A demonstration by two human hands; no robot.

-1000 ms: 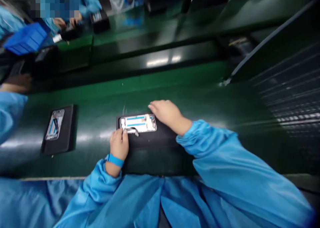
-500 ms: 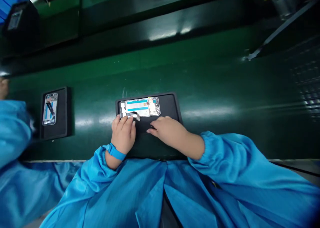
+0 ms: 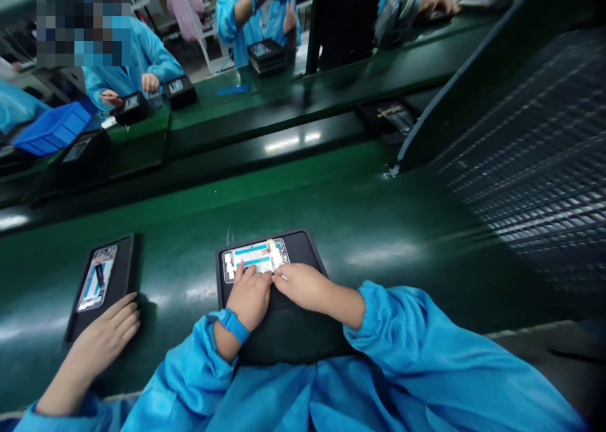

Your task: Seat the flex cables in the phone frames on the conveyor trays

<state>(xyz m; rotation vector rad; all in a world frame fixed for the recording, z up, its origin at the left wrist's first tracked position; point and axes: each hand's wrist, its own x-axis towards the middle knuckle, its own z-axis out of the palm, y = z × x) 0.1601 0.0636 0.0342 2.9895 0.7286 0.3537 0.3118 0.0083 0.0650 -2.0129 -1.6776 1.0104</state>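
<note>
Hands meet at 6 o'clock of our phone (image 3: pixel 255 256): left hand (image 3: pixel 249 296) and right hand (image 3: pixel 303 287) press it, grips released.

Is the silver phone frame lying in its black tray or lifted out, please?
In: the silver phone frame lies flat inside the black tray.

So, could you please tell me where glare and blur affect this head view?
Head view: glare streaks cross the green belt and the dark strip behind; the grid panel at right smears with blur; both hands and the phone frame stay fairly sharp.
</note>
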